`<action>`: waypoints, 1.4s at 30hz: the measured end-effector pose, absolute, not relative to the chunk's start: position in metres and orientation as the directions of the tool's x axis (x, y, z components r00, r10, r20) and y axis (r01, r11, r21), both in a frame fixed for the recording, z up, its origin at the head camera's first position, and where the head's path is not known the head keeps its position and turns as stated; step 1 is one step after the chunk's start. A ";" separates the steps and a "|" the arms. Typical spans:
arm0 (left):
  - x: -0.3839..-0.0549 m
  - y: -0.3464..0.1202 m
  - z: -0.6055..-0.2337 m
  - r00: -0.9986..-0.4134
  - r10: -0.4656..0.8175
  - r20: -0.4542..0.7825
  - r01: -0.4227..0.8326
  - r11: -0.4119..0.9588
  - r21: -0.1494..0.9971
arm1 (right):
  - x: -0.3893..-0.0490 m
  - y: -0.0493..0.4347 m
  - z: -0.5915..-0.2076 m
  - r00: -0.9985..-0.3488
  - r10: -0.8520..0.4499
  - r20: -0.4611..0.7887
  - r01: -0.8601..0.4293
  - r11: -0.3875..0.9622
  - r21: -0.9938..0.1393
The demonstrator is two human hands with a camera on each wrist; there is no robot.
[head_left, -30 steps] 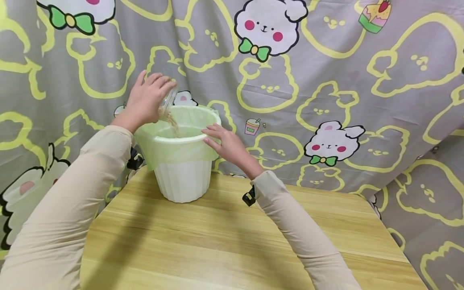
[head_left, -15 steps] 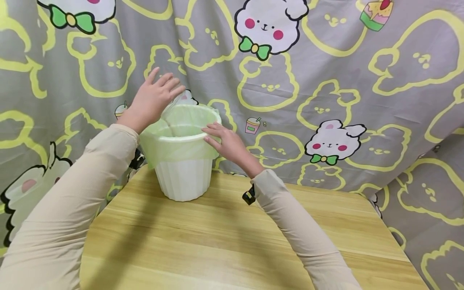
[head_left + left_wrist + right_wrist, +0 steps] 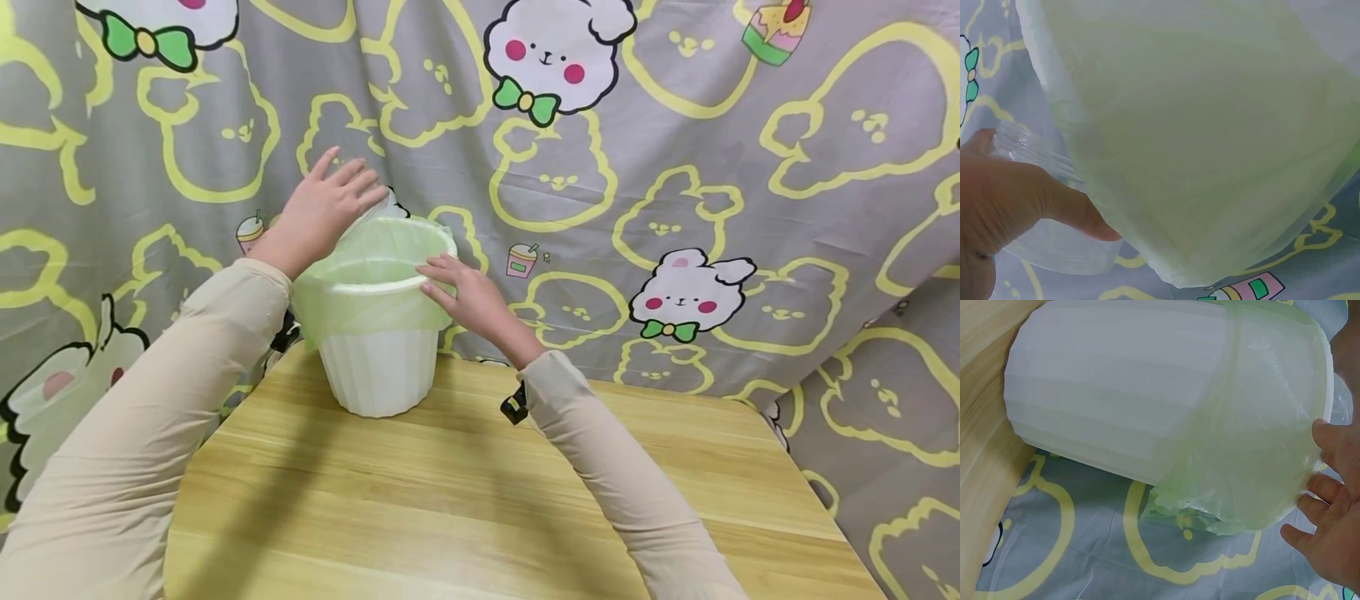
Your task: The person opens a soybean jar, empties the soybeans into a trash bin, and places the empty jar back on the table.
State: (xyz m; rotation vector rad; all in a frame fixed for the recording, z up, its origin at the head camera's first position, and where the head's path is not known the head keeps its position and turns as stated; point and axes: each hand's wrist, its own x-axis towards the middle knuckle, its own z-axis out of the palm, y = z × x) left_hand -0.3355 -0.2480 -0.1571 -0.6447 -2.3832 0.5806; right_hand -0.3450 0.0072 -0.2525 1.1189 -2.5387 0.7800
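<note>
A white ribbed bin point(image 3: 378, 375) stands upright on the wooden table, lined with a pale green bag point(image 3: 356, 310) folded over its rim. Tilted mouth-down at the bin's left rim, a clear plastic jar point(image 3: 1066, 250) is gripped by my left hand point(image 3: 322, 204). In the left wrist view the thumb lies across the jar, and no contents show in its visible part. My right hand point(image 3: 476, 302) rests on the bin's right rim. Its fingers point(image 3: 1313, 506) lie fairly straight against the lined edge. What lies inside the bin is hidden.
The wooden table point(image 3: 465, 492) extends in front of the bin and to its right. Behind it hangs a grey curtain point(image 3: 570, 183) with cartoon animal prints, close to the bin's back. A small black device point(image 3: 514, 405) sits at the right wrist.
Earlier, tan bits poured from the jar into the bin; now no falling bits show. My left hand has moved slightly right and tipped the jar further. The right hand has stayed in place.
</note>
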 end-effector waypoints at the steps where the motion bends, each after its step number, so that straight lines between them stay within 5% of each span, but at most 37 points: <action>1: -0.336 -0.248 -0.157 -0.704 0.567 0.428 0.306 0.785 -0.538 | -0.345 0.007 -0.253 -0.670 -0.602 0.434 -0.742 0.560 -0.369; 12: -0.338 -0.246 -0.152 -0.802 0.462 0.379 0.239 0.829 -0.505 | -0.345 0.007 -0.254 -0.668 -0.600 0.441 -0.744 0.553 -0.375; 31: -0.332 -0.243 -0.147 -0.789 0.418 0.451 0.222 0.878 -0.425 | -0.347 0.006 -0.256 -0.658 -0.602 0.452 -0.753 0.542 -0.374; 42: -0.328 -0.236 -0.151 -0.726 0.385 0.570 0.245 0.919 -0.308 | -0.344 0.005 -0.258 -0.671 -0.589 0.450 -0.741 0.552 -0.382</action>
